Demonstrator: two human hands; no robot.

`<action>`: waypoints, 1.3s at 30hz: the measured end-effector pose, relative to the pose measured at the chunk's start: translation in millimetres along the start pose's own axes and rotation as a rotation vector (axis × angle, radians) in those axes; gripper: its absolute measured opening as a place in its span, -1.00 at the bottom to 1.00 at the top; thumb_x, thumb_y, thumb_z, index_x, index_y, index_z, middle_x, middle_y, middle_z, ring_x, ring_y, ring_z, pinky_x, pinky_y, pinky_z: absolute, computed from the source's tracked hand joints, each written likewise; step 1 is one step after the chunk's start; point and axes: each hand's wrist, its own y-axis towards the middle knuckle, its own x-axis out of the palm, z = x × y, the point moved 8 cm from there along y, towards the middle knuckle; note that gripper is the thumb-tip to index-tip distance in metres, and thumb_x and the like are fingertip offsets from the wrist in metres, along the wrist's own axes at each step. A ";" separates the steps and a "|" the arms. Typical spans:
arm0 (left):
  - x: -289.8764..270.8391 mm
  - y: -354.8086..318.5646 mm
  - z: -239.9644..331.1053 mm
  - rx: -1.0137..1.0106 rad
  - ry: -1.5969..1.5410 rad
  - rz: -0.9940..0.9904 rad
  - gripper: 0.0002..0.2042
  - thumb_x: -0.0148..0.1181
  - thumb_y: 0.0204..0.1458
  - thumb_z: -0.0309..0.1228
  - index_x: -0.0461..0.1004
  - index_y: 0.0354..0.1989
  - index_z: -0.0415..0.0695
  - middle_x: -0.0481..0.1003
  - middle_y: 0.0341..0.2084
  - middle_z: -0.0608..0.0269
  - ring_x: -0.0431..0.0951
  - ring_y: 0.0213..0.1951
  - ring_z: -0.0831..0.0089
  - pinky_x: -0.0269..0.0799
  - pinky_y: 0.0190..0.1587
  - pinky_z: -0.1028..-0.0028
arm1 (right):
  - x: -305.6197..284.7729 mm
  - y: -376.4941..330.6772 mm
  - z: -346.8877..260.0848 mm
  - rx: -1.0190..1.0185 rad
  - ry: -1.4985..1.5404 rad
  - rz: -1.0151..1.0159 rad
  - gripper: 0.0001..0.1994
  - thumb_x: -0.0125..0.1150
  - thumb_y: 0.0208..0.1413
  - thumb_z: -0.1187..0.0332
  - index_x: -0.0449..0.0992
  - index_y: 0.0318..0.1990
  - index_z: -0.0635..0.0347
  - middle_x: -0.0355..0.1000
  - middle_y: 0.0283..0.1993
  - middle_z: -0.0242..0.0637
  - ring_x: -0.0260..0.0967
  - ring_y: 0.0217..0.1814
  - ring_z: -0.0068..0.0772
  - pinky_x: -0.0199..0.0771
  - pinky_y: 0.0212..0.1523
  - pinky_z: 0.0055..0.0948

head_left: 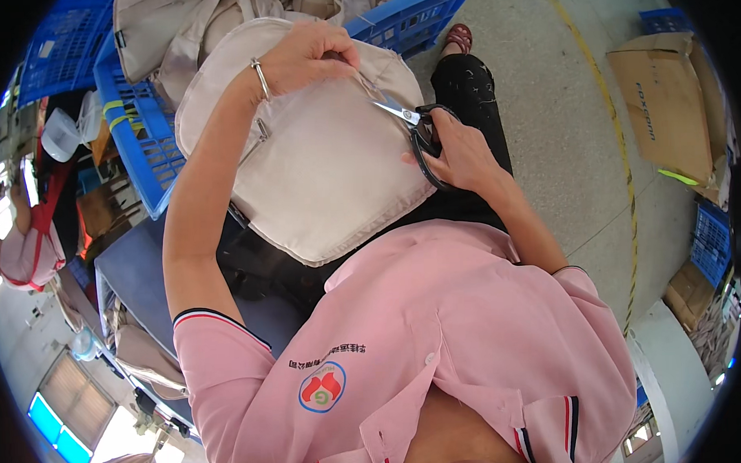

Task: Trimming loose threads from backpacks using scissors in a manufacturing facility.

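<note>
Your left hand pinches the top edge of the beige fabric bag; your right hand, fingers clamped in black-handled scissors, is mid-trim, with the seam seemingly unfinished.

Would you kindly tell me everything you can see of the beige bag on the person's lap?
The beige bag looks like plain woven fabric, rounded in outline, with stitched seams and a small metal fitting on its left side. It lies flat across the lap, partly over a blue crate. The left hand grips its top edge. The right hand holds black-handled scissors with the blades at the bag's upper right edge.
</note>
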 end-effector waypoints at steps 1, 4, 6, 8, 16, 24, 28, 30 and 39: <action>0.3 -0.7 -0.8 -0.022 -0.016 -0.008 -0.89 0.22 0.06 -0.42 0.52 -0.37 -0.21 0.45 -0.48 0.35 0.40 -0.37 0.51 0.30 -0.28 0.54 | -0.2 0.1 -1.7 -0.005 0.001 0.013 -0.30 0.30 0.00 -0.24 0.35 -0.14 0.35 0.46 -0.23 0.00 0.49 -0.25 0.07 0.47 -0.29 -0.12; 2.7 -3.6 -5.8 -0.101 -0.171 -0.027 -0.91 0.21 0.08 -0.45 0.52 -0.37 -0.22 0.43 -0.48 0.41 0.38 -0.37 0.60 0.29 -0.29 0.58 | 6.7 -4.9 -3.9 -0.035 0.059 0.075 -0.32 0.35 -0.01 -0.19 0.36 -0.14 0.35 0.47 -0.30 0.00 0.50 -0.31 0.08 0.49 -0.31 -0.13; 3.4 -4.7 -8.2 -0.121 -0.208 -0.032 -0.91 0.21 0.09 -0.46 0.52 -0.37 -0.22 0.42 -0.48 0.42 0.37 -0.36 0.63 0.29 -0.29 0.60 | 11.3 -6.0 -3.9 0.010 0.077 0.054 -0.35 0.36 0.00 -0.15 0.36 -0.13 0.34 0.48 -0.35 -0.02 0.51 -0.34 0.08 0.50 -0.33 -0.15; 4.8 -4.3 -11.9 -0.138 -0.244 -0.038 -0.91 0.20 0.10 -0.47 0.52 -0.37 -0.23 0.41 -0.48 0.44 0.36 -0.36 0.66 0.28 -0.29 0.61 | 16.6 -8.1 -1.1 0.056 0.095 0.034 -0.37 0.38 0.00 -0.12 0.37 -0.13 0.33 0.48 -0.40 -0.03 0.52 -0.38 0.07 0.51 -0.35 -0.16; 6.8 -0.4 -8.8 -0.091 -0.229 -0.063 -0.91 0.21 0.10 -0.46 0.52 -0.37 -0.23 0.41 -0.45 0.44 0.36 -0.36 0.66 0.28 -0.28 0.62 | 26.9 -20.2 3.0 -0.032 0.089 0.232 -0.53 0.40 0.04 0.07 0.38 -0.16 0.27 0.49 -0.51 -0.13 0.54 -0.47 -0.01 0.51 -0.46 -0.19; 10.5 -0.6 -18.7 -0.164 -0.272 -0.087 -0.91 0.21 0.08 -0.47 0.52 -0.36 -0.23 0.43 -0.43 0.40 0.42 -0.35 0.63 0.34 -0.24 0.60 | 21.4 -17.0 19.8 0.087 0.217 0.319 -0.58 0.39 0.08 0.07 0.38 -0.32 0.26 0.40 -0.59 -0.14 0.44 -0.59 -0.12 0.44 -0.53 -0.28; -12.6 -14.8 -32.8 -0.292 0.114 0.152 -0.87 0.28 0.04 -0.43 0.57 -0.26 -0.16 0.52 -0.22 0.30 0.52 -0.22 0.48 0.41 -0.10 0.48 | 32.6 -16.2 40.4 0.186 0.599 0.244 -0.55 0.37 0.12 0.04 0.37 -0.43 0.26 0.27 -0.65 -0.27 0.25 -0.66 -0.49 0.33 -0.58 -0.42; -35.8 -41.2 -11.8 -0.172 0.399 0.375 -0.84 0.30 0.03 -0.42 0.59 -0.21 -0.12 0.52 -0.12 0.26 0.52 -0.13 0.39 0.40 -0.01 0.41 | 40.3 -20.8 34.2 0.269 0.735 0.147 -0.57 0.36 0.14 0.04 0.38 -0.39 0.26 0.23 -0.66 -0.36 0.16 -0.61 -0.63 0.26 -0.58 -0.46; 51.2 -277.2 37.3 -0.801 0.283 1.608 -0.67 0.28 0.10 -0.45 0.49 0.03 -0.29 0.50 0.00 0.07 0.50 0.00 0.26 0.37 0.12 0.36 | 47.3 4.8 57.9 0.161 0.605 0.294 -0.51 0.32 0.14 -0.04 0.34 -0.39 0.27 0.22 -0.63 -0.26 0.12 -0.58 -0.50 0.22 -0.53 -0.41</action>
